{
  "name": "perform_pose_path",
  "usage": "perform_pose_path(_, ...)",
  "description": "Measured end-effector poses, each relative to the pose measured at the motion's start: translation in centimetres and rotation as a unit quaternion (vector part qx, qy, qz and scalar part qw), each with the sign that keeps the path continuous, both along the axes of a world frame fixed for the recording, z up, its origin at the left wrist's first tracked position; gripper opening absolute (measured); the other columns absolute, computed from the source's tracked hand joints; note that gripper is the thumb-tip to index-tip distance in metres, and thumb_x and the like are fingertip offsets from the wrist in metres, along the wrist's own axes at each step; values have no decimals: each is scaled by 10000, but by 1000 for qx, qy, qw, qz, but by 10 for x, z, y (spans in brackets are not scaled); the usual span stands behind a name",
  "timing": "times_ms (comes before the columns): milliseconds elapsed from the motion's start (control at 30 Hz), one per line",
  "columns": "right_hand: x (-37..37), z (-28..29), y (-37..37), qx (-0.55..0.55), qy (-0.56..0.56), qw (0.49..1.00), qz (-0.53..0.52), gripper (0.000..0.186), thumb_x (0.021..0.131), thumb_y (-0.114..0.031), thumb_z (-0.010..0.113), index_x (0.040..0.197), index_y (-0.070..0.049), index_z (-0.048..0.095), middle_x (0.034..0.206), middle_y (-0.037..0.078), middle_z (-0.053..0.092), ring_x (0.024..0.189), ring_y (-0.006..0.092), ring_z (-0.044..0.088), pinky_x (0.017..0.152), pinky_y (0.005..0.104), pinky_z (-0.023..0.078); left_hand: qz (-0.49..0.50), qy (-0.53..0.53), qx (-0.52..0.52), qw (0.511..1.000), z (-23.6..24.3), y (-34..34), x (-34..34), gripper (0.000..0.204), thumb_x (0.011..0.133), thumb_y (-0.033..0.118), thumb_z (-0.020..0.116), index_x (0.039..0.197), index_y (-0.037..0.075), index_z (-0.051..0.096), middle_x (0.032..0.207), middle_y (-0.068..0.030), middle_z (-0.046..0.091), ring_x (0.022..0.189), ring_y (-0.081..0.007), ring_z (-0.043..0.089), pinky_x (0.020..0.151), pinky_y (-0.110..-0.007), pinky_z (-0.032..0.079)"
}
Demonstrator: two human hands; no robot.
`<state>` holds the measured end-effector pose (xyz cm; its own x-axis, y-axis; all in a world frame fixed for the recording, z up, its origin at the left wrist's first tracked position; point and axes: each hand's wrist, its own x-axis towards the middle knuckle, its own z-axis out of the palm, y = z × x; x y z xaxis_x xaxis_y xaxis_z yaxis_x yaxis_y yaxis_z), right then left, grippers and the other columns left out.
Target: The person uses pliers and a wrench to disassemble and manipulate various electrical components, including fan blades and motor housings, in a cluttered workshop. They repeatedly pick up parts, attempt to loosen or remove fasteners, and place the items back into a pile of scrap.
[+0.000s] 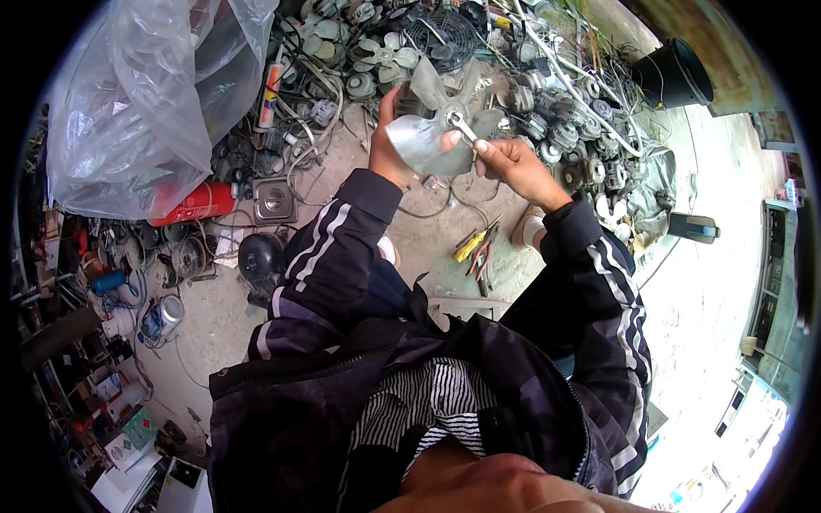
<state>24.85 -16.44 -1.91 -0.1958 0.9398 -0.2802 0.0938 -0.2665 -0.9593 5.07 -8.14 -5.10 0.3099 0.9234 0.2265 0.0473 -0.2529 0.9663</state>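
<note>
A fan with broad, pale grey blades (419, 144) is held up in front of me, its hub facing up. My left hand (390, 152) grips it from the left side; the blades hide most of those fingers. In my right hand (520, 173), the fingers are closed round a small metal wrench (466, 130). The wrench's head sits on the nut at the fan's hub. Something dark shows behind the blades, too hidden to name. On the floor below lie yellow-handled pliers (467, 250) and red-handled pliers (483, 259).
Piled small motors (564, 132) and loose fan blades (387, 56) cover the floor ahead. A clear plastic bag (128, 111) bulges at the far left, above a red cylinder (205, 202) and a steel lid (274, 201). A black bucket (676, 75) stands far right.
</note>
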Motion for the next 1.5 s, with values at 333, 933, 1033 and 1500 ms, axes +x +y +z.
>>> perform_pose_path(333,33,8,10,72,-184,980,3,372,929,-363,607,884,-5,697,628,-12,531,610,85,457,566,276,390,-62,111,-1,992,23,-1,-10,940,626,377,868,1269,-83,359,981,-119,661,901,-190,640,834,-286,500)
perform_pose_path(933,5,28,2,-92,82,992,39,287,1022,-301,420,1005,-71,592,690,-29,524,553,32,329,501,184,238,-62,-82,-171,980,14,11,-2,354,748,269,813,950,18,665,889,-26,659,813,-122,591,730,-285,468)
perform_pose_path(1033,6,22,3,-96,86,991,36,280,1020,-297,433,988,-74,601,690,-33,531,550,26,328,500,180,239,-67,-71,-173,980,18,9,-1,365,750,275,811,965,17,667,893,-26,661,812,-120,592,728,-285,469)
perform_pose_path(1500,13,8,5,-117,87,989,12,289,1000,-302,485,965,-61,642,689,-47,551,516,26,341,470,186,256,-69,-63,-170,981,21,7,0,361,756,292,804,938,13,666,881,-33,662,799,-124,595,709,-287,474)
